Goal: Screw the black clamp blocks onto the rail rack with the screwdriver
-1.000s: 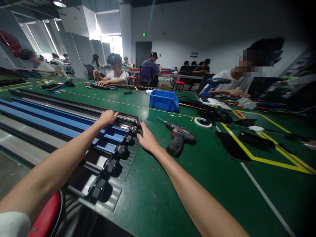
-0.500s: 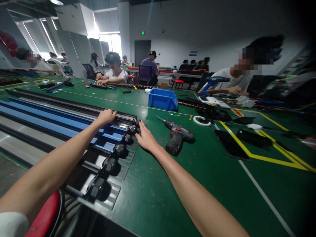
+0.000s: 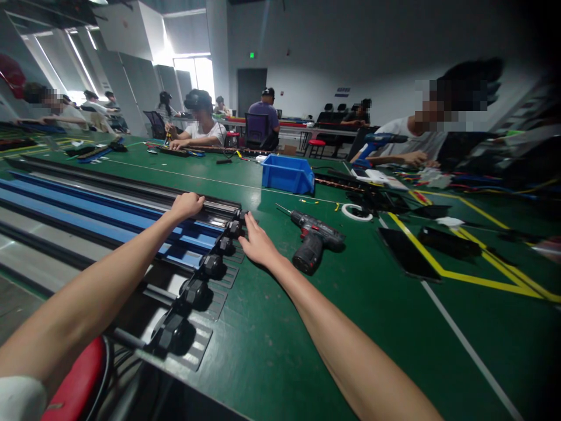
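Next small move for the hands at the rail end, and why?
Probably close the right hand on the farthest black clamp, I'd judge: the left hand is curled over the black rail near its end, steadying it, while the right hand lies open on the green table with its fingertips beside that clamp, gripping nothing.

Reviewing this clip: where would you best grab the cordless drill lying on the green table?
Probably the handle, from above: the drill lies on its side, handle slanting toward the person, bit pointing away, with bare table around it, beside the right hand.
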Action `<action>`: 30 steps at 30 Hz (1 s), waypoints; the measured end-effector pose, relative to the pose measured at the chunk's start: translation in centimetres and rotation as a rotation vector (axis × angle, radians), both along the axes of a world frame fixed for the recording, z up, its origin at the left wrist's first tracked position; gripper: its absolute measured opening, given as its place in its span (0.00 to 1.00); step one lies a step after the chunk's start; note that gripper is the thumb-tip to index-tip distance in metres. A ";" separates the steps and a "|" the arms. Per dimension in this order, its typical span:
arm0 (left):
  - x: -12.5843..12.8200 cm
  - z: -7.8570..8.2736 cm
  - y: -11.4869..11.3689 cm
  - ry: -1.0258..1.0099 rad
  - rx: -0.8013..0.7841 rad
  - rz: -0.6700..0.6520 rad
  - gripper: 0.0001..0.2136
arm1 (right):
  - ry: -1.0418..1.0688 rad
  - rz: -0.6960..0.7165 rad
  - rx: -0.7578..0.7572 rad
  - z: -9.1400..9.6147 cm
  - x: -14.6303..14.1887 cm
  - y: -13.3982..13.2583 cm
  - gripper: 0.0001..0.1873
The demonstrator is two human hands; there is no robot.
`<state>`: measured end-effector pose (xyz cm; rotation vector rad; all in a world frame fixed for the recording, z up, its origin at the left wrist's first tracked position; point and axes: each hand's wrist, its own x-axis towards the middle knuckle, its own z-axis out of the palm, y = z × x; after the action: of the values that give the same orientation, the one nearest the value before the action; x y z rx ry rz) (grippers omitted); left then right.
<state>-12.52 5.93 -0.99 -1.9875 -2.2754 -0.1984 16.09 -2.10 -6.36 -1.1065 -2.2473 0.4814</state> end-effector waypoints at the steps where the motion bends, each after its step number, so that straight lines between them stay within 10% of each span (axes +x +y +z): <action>1: 0.0 0.0 0.0 -0.001 0.003 -0.005 0.27 | -0.003 0.001 0.003 0.0 0.0 0.0 0.41; 30: 0.2 0.1 -0.1 0.009 -0.009 -0.017 0.27 | -0.026 -0.007 0.010 -0.1 0.0 0.0 0.41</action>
<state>-12.35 5.80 -0.87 -2.0088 -2.2591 -0.1807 16.05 -2.08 -6.44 -1.1208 -2.2650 0.4552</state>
